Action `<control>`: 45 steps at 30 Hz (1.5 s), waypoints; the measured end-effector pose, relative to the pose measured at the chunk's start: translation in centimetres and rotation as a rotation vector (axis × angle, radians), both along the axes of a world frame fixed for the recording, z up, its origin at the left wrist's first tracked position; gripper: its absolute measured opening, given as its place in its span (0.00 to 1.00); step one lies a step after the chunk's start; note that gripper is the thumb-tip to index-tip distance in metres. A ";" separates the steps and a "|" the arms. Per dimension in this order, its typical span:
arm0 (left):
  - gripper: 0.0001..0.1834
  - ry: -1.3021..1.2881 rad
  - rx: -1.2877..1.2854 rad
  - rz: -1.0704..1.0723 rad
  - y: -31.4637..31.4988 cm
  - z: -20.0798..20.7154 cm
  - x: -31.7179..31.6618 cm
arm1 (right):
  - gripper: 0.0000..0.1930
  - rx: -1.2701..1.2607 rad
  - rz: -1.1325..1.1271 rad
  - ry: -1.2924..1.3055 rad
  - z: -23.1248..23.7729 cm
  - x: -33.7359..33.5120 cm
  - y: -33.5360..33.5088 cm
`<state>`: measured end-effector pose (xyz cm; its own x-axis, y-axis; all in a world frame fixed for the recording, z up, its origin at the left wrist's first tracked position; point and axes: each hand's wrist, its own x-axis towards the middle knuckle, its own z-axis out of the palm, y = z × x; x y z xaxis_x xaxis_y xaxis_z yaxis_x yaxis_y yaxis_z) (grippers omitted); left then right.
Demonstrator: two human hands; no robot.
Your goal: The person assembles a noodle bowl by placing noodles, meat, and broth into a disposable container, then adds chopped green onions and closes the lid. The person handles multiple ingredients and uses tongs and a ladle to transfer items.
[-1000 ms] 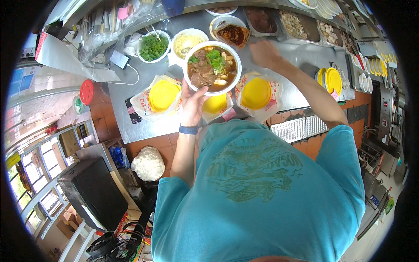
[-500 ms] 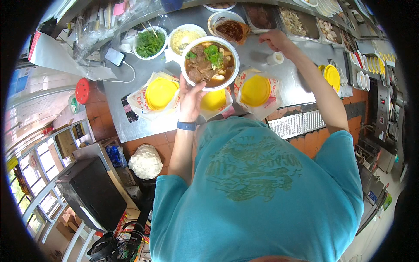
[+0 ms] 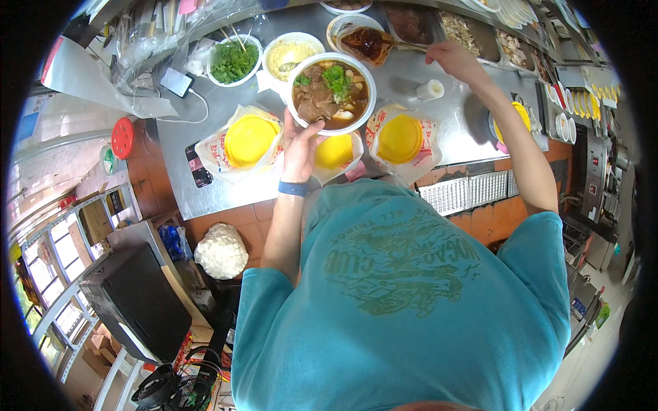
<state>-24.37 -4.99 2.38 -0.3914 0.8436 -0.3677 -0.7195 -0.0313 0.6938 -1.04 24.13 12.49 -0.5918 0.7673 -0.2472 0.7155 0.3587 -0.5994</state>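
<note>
My left hand (image 3: 300, 145) grips a white bowl (image 3: 370, 109) from its near side, thumb on the rim. The bowl is held above the counter and contains brown broth, sliced meat, pale chunks and chopped green herbs. At the far right of it, my right hand (image 3: 454, 61) is closed on the handle of a spoon (image 3: 410, 46). The spoon's head is over a container of dark red chili sauce (image 3: 363, 42), and glossy sauce covers it. Left of the sauce stand a bowl of minced garlic (image 3: 291, 53) with a spoon in it and a bowl of chopped herbs (image 3: 234, 61).
Three yellow-lidded tubs in plastic bags, one at the left (image 3: 251, 140), stand along the near counter edge. A small white cup (image 3: 430, 90) and another yellow lid (image 3: 519, 118) are to the right. Metal trays of ingredients (image 3: 460, 35) line the back. A phone (image 3: 197, 164) lies at left.
My right hand has shifted a little right and away, and the spoon with sauce on it now shows above the sauce container. The bowl in my left hand has stayed nearly in place.
</note>
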 end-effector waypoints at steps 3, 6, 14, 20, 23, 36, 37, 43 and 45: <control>0.35 -0.005 0.004 -0.012 0.1 -0.2 -0.1 | 0.14 -0.367 -0.187 0.051 0.0 0.2 0.4; 0.35 -0.021 0.000 -0.001 0.2 -0.4 -0.3 | 0.12 -0.598 -0.294 0.204 0.4 0.3 0.5; 0.35 -0.039 -0.003 -0.026 1.3 -1.1 -1.2 | 0.13 -0.524 -0.268 0.194 7.0 0.4 -0.7; 0.36 -0.049 0.015 -0.053 2.5 -1.6 -1.8 | 0.14 -0.433 -0.131 0.191 13.2 1.8 -3.3; 0.39 -0.059 0.033 -0.065 3.0 -1.5 -1.9 | 0.15 -0.464 -0.105 0.186 14.5 2.0 -5.7; 0.38 -0.086 0.042 -0.054 3.0 -0.2 -1.9 | 0.08 0.422 0.300 -0.013 7.5 4.2 -17.4; 0.38 -0.088 0.044 -0.055 3.0 -0.1 -1.9 | 0.08 0.359 0.261 0.005 7.7 4.2 -17.3; 0.35 -0.066 0.038 -0.069 3.0 -0.5 -2.2 | 0.12 -0.507 -0.318 0.347 8.1 4.7 -14.9; 0.35 -0.087 0.052 -0.064 3.2 -0.7 -2.1 | 0.12 -0.827 -0.402 0.625 7.8 5.3 -13.8</control>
<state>-26.52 -1.79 1.69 -0.3048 0.8847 -0.3527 -0.7786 -0.0182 0.6273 4.26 10.33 20.31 -0.5361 0.6679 -0.5161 0.1785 -0.5079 -0.8427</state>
